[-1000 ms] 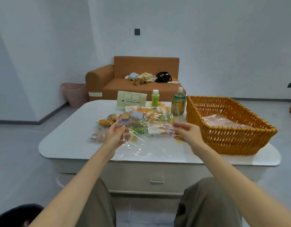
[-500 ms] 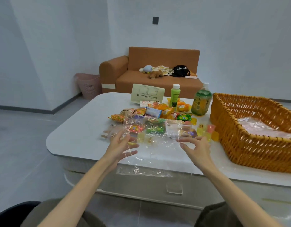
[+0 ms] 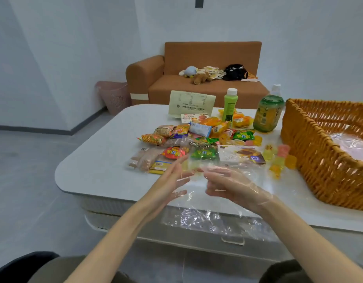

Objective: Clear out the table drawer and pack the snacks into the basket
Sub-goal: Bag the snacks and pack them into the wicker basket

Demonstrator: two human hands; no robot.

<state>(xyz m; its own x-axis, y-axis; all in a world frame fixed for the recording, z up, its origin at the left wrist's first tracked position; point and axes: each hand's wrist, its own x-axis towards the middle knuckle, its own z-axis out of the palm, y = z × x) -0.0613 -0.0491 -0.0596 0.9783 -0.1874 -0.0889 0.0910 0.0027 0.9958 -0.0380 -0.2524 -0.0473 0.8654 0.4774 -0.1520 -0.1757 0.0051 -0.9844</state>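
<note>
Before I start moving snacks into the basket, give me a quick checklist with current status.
1. Drawer shut: ok; emptied: cannot tell.
2. Basket upright on table: ok.
3. Basket interior free: not ok, plastic sheet lies inside.
4. Left hand free: ok, fingers straight.
5. Right hand free: not ok, clear film drapes it; grip cannot tell.
6. Snacks packed: not ok, piled on table.

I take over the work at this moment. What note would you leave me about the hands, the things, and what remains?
Left hand: fingers straight, at the clear plastic film.
Right hand: under the film; grip unclear.
Done: snacks lie piled on the table; drawer shut.
Basket shows only a plastic sheet.
Left: pack all snacks into it.
</note>
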